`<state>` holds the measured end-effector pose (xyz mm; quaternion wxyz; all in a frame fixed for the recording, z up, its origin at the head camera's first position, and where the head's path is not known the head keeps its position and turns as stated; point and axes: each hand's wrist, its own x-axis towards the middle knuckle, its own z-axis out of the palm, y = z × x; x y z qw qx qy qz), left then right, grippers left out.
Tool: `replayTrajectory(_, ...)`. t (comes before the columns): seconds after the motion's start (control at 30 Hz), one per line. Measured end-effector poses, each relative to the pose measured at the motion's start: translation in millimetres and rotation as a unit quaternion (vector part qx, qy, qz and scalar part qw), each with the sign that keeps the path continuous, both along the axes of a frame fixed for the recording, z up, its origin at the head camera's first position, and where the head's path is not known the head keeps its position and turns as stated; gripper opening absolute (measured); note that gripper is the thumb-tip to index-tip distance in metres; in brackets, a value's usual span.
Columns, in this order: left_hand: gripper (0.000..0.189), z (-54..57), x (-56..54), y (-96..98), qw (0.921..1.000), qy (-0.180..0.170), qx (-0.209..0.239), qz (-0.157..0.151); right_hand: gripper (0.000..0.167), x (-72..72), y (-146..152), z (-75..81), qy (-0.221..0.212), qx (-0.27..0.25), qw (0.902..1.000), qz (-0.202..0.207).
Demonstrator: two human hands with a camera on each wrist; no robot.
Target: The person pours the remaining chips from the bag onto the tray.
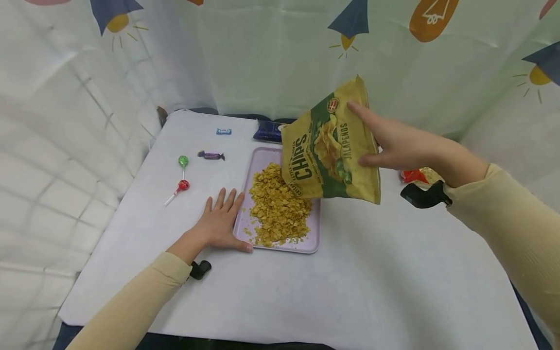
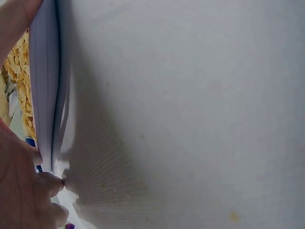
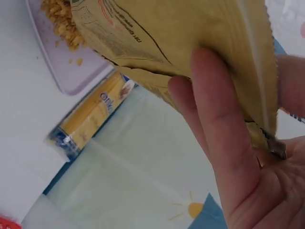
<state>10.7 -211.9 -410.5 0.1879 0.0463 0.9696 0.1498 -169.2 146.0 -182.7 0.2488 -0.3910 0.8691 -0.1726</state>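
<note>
Chip bag (image 1: 330,150), probably light, crinkly and best held by its edge, is tilting, pinched in the right hand (image 1: 407,146), while the left hand (image 1: 218,226), splayed wide, is touching the tray (image 1: 264,155).

Ylw bag (image 1: 329,150) tilted, tray (image 1: 312,242) w/ chips (image 1: 280,209)

White-topped desk (image 1: 393,272) with sweets, a tray and a spaghetti packet
The desk fills the lower and middle frame of the head view. A lilac tray (image 1: 314,243) lies flat at its centre; just beyond it, toward the far edge, is the spaghetti packet (image 3: 93,112) with navy ends. Left of centre lie a green lollipop (image 1: 183,161), a red lollipop (image 1: 183,184) just below it, a purple twist-wrapped candy (image 1: 212,156) and, higher up, a small blue-wrapped sweet (image 1: 224,131). Red and gold wrapping (image 1: 413,176) shows at right, partly hidden.
</note>
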Motion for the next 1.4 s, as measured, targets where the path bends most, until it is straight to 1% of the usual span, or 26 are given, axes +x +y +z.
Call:
replayTrajectory(0.1,0.144,0.3,0.4,-0.3,1.0,0.001,-0.001,-0.001,0.108,-3.1,3,3.3,-0.016,-0.008,0.9998,-0.002)
replayTrajectory(0.2,0.144,0.4,0.6,-0.9,1.0,0.0,-0.001,0.0,0.106,-7.4,5,10.6,-0.035,-0.013,0.9991,-0.019)
replayTrajectory(0.33,0.144,-0.4,0.8,-1.5,1.0,-0.001,0.002,0.002,0.105,-11.5,3,19.1,-0.036,-0.007,0.9991,-0.023)
replayTrajectory(0.4,0.144,-0.4,0.8,-1.7,1.0,-0.002,0.003,0.002,0.105,-11.7,2,21.2,-0.03,-0.002,0.9995,-0.011)
replayTrajectory(0.47,0.144,-0.5,0.7,-1.7,1.0,-0.002,0.004,0.002,0.105,-11.4,2,23.2,-0.03,-0.002,0.9995,-0.012)
replayTrajectory(0.67,0.145,-0.2,0.2,-2.2,1.0,-0.004,0.001,-0.001,0.104,-8.6,-3,30.4,-0.017,0.012,0.9997,0.013)
replayTrajectory(0.73,0.146,-0.1,0.0,-2.3,1.0,-0.004,-0.001,-0.001,0.101,-8.0,-7,34.1,-0.006,0.025,0.9992,0.031)
replayTrajectory(0.9,0.146,-0.1,-0.8,-2.0,1.0,-0.002,-0.002,0.0,0.093,-3.7,-23,44.0,0.012,0.054,0.9974,0.046)
replayTrajectory(1.17,0.145,-0.9,-2.8,-1.1,1.0,0.0,0.001,-0.002,0.088,7.4,-47,54.0,-0.036,0.066,0.9964,0.039)
replayTrajectory(1.3,0.145,-0.6,-2.5,-0.2,1.0,-0.002,0.002,0.0,0.086,11.4,-53,56.2,-0.046,0.065,0.9961,0.039)
replayTrajectory(1.4,0.145,-0.9,-2.1,-0.1,1.0,-0.002,0.001,-0.001,0.086,13.1,-55,57.1,-0.036,0.074,0.9957,0.044)
